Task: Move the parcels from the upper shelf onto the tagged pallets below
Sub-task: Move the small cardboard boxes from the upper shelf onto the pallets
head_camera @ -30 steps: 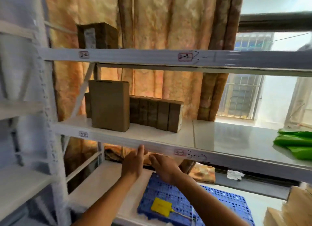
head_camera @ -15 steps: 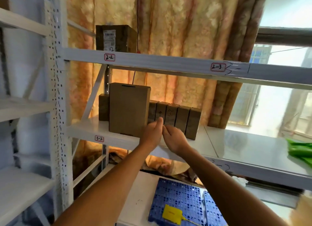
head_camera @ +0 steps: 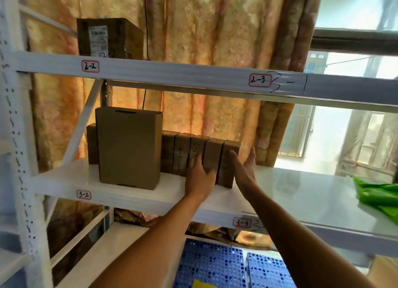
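We see a small storeroom: white metal racking (head_camera: 150,72) with handwritten bay labels (head_camera: 90,66), brown cardboard parcels (head_camera: 129,145) on its shelves, and blue plastic pallets (head_camera: 211,264) below.

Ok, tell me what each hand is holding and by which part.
Nothing is lifted yet. Left hand lies on the fronts of the upright parcels; right hand is open beside the rightmost one.
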`<act>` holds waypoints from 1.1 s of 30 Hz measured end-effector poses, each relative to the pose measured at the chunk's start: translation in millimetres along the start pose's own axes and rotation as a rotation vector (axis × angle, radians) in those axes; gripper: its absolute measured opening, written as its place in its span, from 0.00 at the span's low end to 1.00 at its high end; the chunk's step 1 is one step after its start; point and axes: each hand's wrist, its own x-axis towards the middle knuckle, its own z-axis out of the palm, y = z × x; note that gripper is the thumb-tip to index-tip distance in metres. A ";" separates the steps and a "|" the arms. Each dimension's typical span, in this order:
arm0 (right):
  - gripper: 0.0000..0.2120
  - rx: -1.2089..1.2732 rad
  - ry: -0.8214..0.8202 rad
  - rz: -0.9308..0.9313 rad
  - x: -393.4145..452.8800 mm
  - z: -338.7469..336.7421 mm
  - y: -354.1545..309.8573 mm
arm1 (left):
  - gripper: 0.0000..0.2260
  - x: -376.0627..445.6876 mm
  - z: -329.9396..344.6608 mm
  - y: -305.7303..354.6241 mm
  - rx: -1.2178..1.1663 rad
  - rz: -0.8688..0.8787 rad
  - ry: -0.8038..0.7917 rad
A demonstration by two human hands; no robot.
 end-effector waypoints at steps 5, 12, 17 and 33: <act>0.40 0.291 -0.251 0.091 5.8 4.0 18.0 | 0.29 5.6 7.4 -0.8 0.049 0.045 0.002; 0.32 0.430 -0.263 0.137 -0.4 -2.0 13.0 | 0.32 2.1 -1.2 -0.1 -0.177 0.127 -0.041; 0.23 0.463 -0.344 0.150 -22.3 -28.3 0.8 | 0.27 -13.2 -5.6 12.4 -0.391 0.163 -0.256; 0.26 0.580 -0.229 0.236 -140.8 -60.2 -41.9 | 0.43 -104.9 -63.6 24.1 -0.981 -0.128 -0.324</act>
